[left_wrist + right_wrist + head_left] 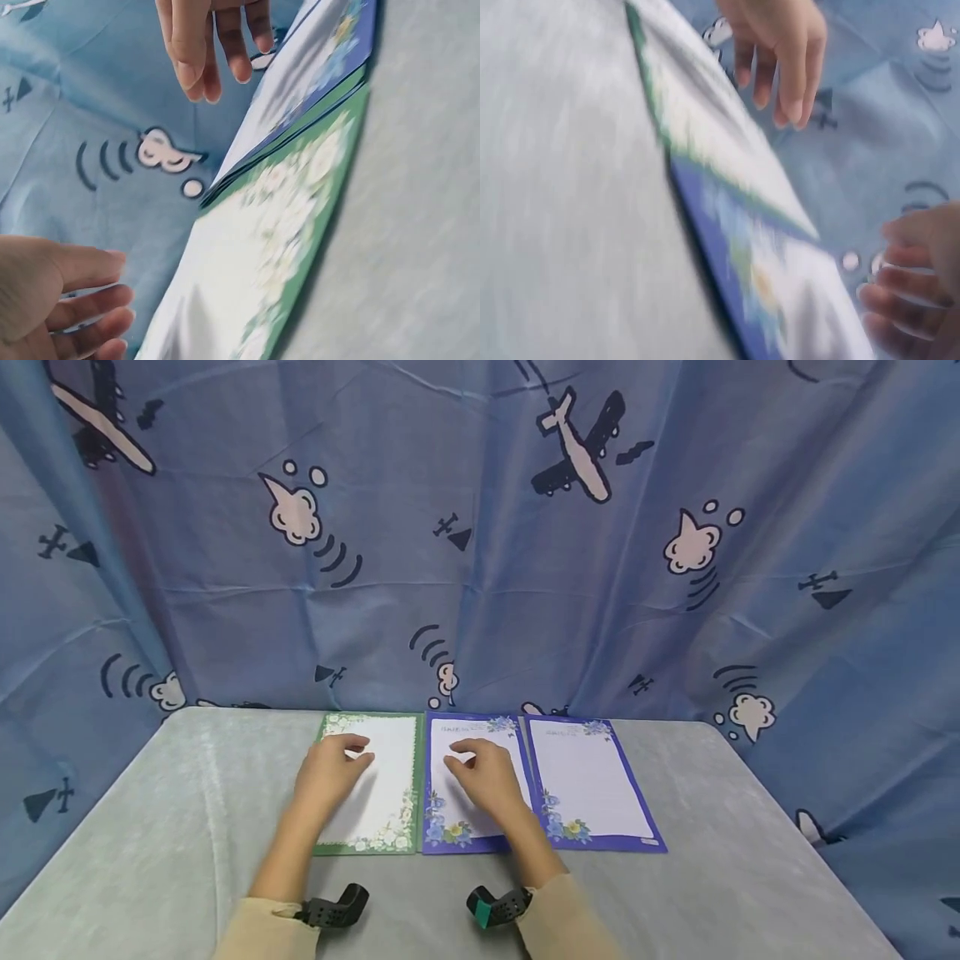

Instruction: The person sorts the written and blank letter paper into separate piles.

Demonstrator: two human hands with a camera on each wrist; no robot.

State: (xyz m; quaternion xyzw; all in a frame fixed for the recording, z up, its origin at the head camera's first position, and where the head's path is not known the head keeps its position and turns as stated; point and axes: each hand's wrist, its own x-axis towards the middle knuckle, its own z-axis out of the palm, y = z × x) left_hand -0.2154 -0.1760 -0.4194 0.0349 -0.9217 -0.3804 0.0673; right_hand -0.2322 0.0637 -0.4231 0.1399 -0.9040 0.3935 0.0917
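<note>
Three sheets of letter paper with printed flower borders lie side by side; I cannot tell whether they are single sheets or pads. On the left is the green-bordered sheet [390, 777] with white flowers. Beside it come a blue-bordered sheet [450, 785] and a second blue-bordered sheet [600, 777], both with blue and yellow flowers and faint writing near the top. My left hand [330, 770] hovers over the left part of the green sheet, fingers loosely bent and holding nothing. Above the middle sheet hangs my right hand [489, 777], also with nothing in it, its fingers relaxed.
A grey cloth-covered table [720, 827] carries the sheets near its far edge. Behind it hangs a blue curtain [495, 593] printed with planes and clouds. Dark straps with a camera mount [337, 910] sit on the wrists.
</note>
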